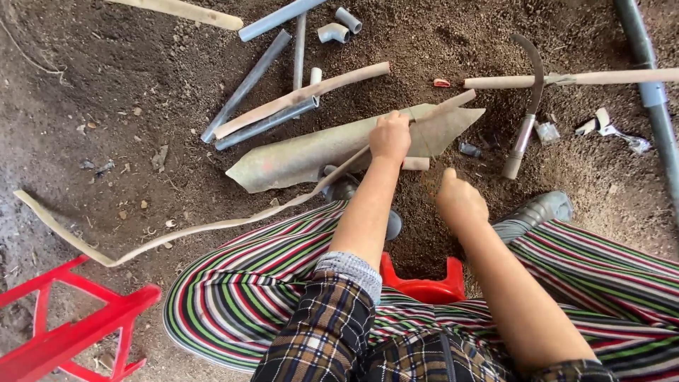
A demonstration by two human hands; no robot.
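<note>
From the head camera, the person sits on a red stool (424,286) over bare soil, in a striped skirt (240,290) and plaid sleeves.

The left hand (390,136) is closed in a fist around a long thin strip (212,228). The strip runs from the fist down to the left in a sagging curve, ending on the ground near a second red stool (71,332) at the lower left corner. The fist sits over a broad grey sheath (318,152) that lies flat on the soil, pointed at both ends, just in front of the knees.

The right hand (460,199) hangs lower, near the right knee, fingers curled inward with the thumb up. Whether it holds anything cannot be told; nothing shows in it.

A sickle (527,113) lies on the soil to the right of the sheath, curved blade up, handle toward the person. A long pale stick (573,78) crosses its blade. Behind the sheath lie several grey pipes (247,85), two pipe elbows (339,27) and another pale stick (304,99). A grey pipe (654,99) runs down the right edge. A grey shoe (541,209) shows by the right knee.
</note>
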